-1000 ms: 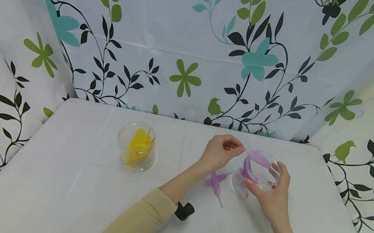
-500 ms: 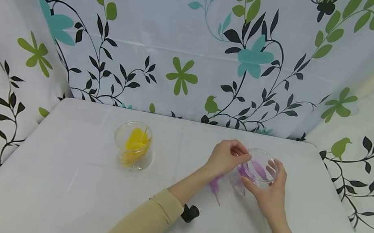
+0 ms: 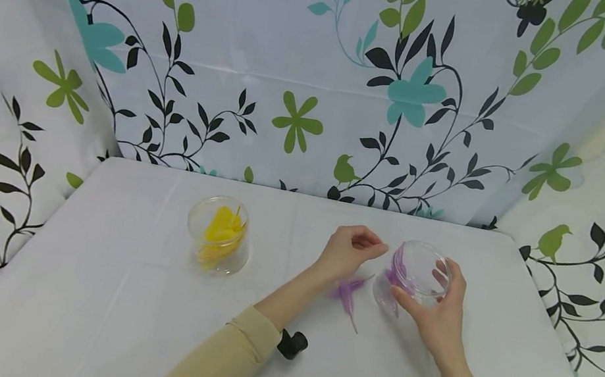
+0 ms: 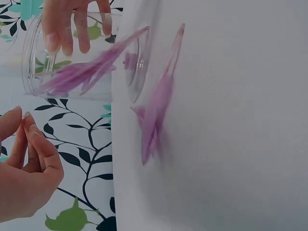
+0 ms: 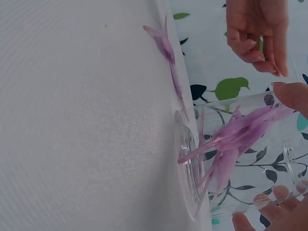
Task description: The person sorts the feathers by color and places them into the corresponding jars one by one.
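My right hand (image 3: 441, 308) grips a clear jar (image 3: 421, 294) with thumb and fingers around its side near the rim. Several purple feathers (image 5: 240, 132) lean inside, quills down at the jar's base, which rests at the tabletop. Just left of the jar's mouth is my left hand (image 3: 348, 253), apart from the glass, its fingers loosely curved and thumb tip close to the fingertips. Nothing shows between them in the left wrist view. Below that hand, loose purple feathers (image 3: 347, 295) lie crossed on the white table (image 3: 136, 321).
A second clear jar (image 3: 234, 265) holding yellow feathers (image 3: 225, 229) stands on the left part of the table. Black elbow-shaped pieces (image 3: 291, 345) sit at both wrists. Leaf-patterned cloth (image 3: 325, 52) hangs behind and at both sides.
My left hand carried a purple feather to the jar's mouth, let it drop inside, and has moved back leftward. The right hand still holds the jar in about the same place.
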### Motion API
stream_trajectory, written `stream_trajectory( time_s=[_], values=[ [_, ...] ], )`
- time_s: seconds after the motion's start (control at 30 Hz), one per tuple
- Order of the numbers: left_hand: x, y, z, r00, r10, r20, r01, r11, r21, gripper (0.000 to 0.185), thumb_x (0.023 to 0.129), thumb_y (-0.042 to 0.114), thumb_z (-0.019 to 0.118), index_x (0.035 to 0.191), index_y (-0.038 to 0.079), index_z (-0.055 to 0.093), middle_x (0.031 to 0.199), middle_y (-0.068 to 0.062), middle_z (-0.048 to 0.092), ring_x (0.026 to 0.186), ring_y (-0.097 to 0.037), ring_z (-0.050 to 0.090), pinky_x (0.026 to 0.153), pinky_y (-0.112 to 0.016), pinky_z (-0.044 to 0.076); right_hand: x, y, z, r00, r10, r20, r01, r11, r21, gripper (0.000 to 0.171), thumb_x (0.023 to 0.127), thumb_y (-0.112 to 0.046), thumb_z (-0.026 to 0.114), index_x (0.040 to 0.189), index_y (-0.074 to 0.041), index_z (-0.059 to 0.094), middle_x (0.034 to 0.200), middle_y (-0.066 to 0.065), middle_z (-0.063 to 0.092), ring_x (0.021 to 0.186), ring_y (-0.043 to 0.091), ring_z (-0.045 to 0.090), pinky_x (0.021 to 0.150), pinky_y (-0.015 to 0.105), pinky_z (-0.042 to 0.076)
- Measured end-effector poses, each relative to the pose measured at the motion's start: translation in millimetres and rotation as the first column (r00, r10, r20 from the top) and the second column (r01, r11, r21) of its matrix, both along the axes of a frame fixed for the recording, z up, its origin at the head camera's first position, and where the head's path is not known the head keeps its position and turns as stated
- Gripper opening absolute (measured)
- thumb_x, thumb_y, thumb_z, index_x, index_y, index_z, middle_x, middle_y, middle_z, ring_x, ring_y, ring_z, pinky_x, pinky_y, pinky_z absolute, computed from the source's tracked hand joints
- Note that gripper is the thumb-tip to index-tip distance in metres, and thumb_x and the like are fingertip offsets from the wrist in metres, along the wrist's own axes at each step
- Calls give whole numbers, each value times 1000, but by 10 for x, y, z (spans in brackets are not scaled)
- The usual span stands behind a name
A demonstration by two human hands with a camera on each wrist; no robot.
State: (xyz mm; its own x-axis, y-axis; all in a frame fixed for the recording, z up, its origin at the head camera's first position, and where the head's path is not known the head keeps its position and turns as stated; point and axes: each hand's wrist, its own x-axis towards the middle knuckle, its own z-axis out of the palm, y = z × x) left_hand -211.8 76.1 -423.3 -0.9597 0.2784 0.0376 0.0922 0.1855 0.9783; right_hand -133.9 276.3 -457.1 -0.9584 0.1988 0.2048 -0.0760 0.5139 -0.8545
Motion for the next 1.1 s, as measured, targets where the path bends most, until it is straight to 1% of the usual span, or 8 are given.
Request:
stream_trajectory(
  time_s=[0.13, 0.27, 0.5, 0.57, 0.7, 0.83, 0.97, 1.1],
  values=[
    [-22, -124, -95, 1000, 23, 10, -22, 999, -43, 20, 92, 27, 73, 102, 10, 73, 101, -1, 74, 92, -10, 66, 81, -23, 55, 8, 0, 7, 1000, 3, 5, -3, 1000, -1, 108, 79, -27, 86, 157, -16, 13, 158, 15, 29, 144, 38, 33, 109, 68, 29],
    [-25, -216, -205, 999, 33, 28, -30, 993, -113, 20, 93, 26, 73, 104, 9, 74, 101, -3, 73, 95, -15, 66, 83, -26, 54, 13, -1, 9, 1000, 4, 6, -4, 1000, -4, 108, 79, -27, 86, 157, -17, 13, 158, 14, 28, 144, 38, 32, 109, 68, 29],
    [17, -310, -351, 999, 16, 47, -4, 974, -225, 16, 93, 18, 71, 105, 8, 73, 103, -5, 73, 96, -20, 68, 87, -32, 55, 9, 8, -12, 1000, 2, 4, -2, 1000, 3, 109, 78, -26, 87, 157, -16, 12, 158, 13, 29, 144, 37, 33, 109, 66, 29],
    [33, -330, -383, 999, -2, 36, 12, 967, -253, 16, 92, 15, 71, 106, 7, 73, 104, -6, 73, 97, -21, 68, 88, -34, 55, 7, 9, -9, 1000, 5, 3, -5, 1000, 2, 109, 78, -25, 87, 157, -16, 13, 158, 13, 29, 144, 37, 33, 109, 66, 29],
    [58, -360, -422, 999, -50, 14, 52, 946, -319, 18, 89, 8, 70, 107, 6, 73, 104, -7, 72, 92, -19, 66, 85, -32, 53, 9, 6, -1, 1000, 7, 5, -7, 1000, -1, 108, 78, -25, 86, 157, -16, 13, 158, 14, 29, 144, 38, 32, 109, 67, 29],
    [58, -354, -445, 996, -94, -10, 82, 912, -403, 20, 88, 5, 71, 107, 7, 74, 99, -6, 69, 86, -14, 58, 79, -28, 48, 14, 1, 8, 1000, 6, 11, -6, 1000, 0, 108, 78, -26, 86, 157, -16, 12, 158, 14, 29, 144, 38, 32, 109, 68, 28],
    [59, -333, -457, 995, -99, -20, 79, 884, -460, 17, 87, 4, 73, 104, 7, 75, 94, -5, 67, 83, -13, 53, 76, -27, 45, 14, 1, 10, 1000, 4, 13, -4, 1000, 0, 108, 79, -26, 86, 157, -15, 12, 158, 14, 29, 144, 38, 32, 110, 67, 28],
    [58, -321, -463, 994, -101, -44, 68, 875, -479, 11, 87, 5, 75, 97, 7, 75, 88, -5, 67, 79, -13, 53, 73, -26, 45, 12, 3, 9, 1000, 4, 12, -4, 1000, 0, 108, 78, -26, 86, 157, -16, 12, 158, 13, 29, 144, 38, 32, 110, 67, 29]
  ],
)
